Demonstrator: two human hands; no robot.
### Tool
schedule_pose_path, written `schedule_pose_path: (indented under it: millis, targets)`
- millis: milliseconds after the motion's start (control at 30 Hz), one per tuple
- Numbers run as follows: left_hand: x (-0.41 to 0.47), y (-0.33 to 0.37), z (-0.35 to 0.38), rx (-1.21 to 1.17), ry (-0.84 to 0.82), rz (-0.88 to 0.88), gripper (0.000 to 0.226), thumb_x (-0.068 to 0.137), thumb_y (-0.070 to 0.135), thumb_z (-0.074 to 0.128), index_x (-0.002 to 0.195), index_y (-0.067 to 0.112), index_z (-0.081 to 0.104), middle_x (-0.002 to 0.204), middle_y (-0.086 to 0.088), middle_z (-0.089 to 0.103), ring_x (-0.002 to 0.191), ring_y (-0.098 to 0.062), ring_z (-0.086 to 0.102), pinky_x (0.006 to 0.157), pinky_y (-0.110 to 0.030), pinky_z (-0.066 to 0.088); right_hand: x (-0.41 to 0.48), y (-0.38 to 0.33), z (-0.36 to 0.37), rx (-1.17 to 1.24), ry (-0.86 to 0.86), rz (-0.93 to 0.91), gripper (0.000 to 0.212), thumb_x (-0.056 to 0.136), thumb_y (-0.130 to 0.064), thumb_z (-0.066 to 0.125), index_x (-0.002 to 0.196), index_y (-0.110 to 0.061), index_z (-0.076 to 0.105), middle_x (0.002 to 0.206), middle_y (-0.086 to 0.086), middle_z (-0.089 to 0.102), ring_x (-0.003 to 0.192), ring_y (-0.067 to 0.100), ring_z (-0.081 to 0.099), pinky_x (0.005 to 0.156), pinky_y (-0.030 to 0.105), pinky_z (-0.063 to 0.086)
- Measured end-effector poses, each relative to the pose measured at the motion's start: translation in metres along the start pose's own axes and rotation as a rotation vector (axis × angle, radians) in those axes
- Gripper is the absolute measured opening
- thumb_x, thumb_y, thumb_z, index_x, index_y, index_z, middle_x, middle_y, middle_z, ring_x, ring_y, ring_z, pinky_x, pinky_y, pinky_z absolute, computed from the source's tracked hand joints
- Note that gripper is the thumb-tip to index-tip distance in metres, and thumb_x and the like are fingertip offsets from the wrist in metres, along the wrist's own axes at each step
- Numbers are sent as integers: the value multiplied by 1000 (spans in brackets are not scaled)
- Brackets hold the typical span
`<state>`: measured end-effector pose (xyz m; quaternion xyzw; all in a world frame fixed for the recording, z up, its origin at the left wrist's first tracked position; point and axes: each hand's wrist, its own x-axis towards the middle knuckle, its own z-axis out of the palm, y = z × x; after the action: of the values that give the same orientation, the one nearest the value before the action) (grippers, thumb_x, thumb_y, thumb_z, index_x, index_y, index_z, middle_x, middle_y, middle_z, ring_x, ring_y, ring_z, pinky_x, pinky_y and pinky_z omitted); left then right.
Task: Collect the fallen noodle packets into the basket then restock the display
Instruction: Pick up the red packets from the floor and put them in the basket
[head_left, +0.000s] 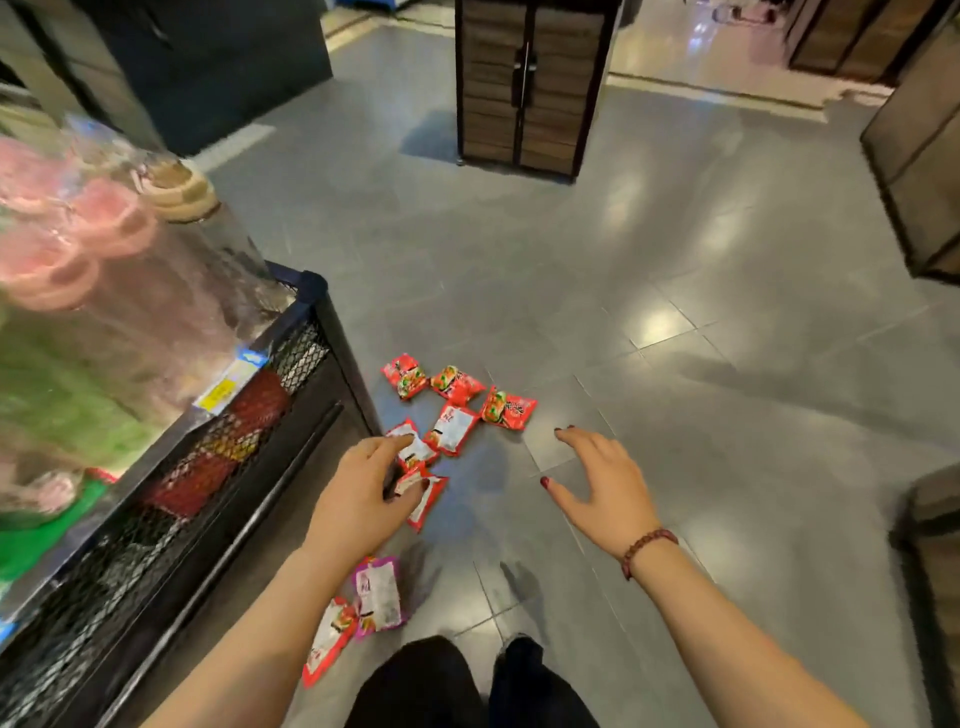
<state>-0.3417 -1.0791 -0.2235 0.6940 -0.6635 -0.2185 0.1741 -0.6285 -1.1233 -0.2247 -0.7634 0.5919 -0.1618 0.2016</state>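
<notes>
Eight packets (451, 428) are lying on the floor (675, 322), just beside the corner of the mesh display (301, 358). Six are sitting in a loose cluster out from that corner. Two more, one of them pink (378, 597), are lying nearer the person's feet along the display's lower edge. Some are overlapping or touching at their edges. No basket is showing in this view.

The left hand (363, 488) is hanging over the near packets of the cluster with its fingers loosely curved, and as far as I can tell it is gripping nothing. The right hand (602, 478) is spreading wide, palm down, over bare tiles to the right of the cluster, also holding nothing.

The packets are looking light and crinkly, with slick film skins and a brittle block inside, so squeezing hard is probably risking breakage. Pinching a crimped end seam, or sliding fingers under a long edge, is likely the safest hold, and several could be stacked in one hand.

Room is lying open to the right and ahead, as far as the cabinet (530, 88). The display's edge is crowding the left side, so the left arm is having less space to swing.
</notes>
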Motion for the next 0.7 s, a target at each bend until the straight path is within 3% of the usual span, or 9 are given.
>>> schedule_pose_path:
  millis: [200, 300, 433, 533, 700]
  targets:
    - [80, 16, 10, 13, -6, -100, 56, 84, 44, 62, 134, 21, 55, 127, 0, 57, 120, -18, 50, 96, -22, 34, 104, 31, -12, 38, -81, -55, 53, 82, -35, 70, 129, -18, 55, 130, 3, 56, 118, 26, 51, 100, 32, 38]
    - [137, 13, 17, -7, 18, -154, 54, 86, 37, 68, 135, 21, 53, 131, 0, 55, 123, -19, 49, 101, -28, 36, 161, 45, -10, 46, -121, -76, 51, 82, -30, 71, 129, -19, 55, 130, 2, 56, 119, 25, 49, 101, 31, 35]
    - [219, 3, 31, -44, 30, -215, 61, 85, 35, 69, 140, 24, 48, 139, 2, 48, 124, -18, 49, 104, -35, 42, 241, 66, 1, 66, -101, -96, 49, 73, -20, 80, 119, -14, 63, 118, 6, 64, 107, 31, 59, 94, 32, 42]
    - [271, -3, 39, -33, 52, -211, 60, 86, 35, 70, 141, 23, 48, 141, 0, 48, 128, -20, 46, 105, -33, 39, 293, 75, 2, 36, -155, -72, 48, 78, -22, 74, 124, -17, 60, 125, 5, 61, 114, 29, 55, 99, 37, 41]
    - [332, -2, 40, -13, 29, -290, 60, 87, 34, 69, 142, 23, 47, 142, -2, 48, 129, -20, 44, 105, -32, 37, 359, 91, 4, 41, -278, -65, 48, 86, -28, 67, 131, -18, 55, 132, 3, 56, 119, 24, 50, 102, 34, 39]
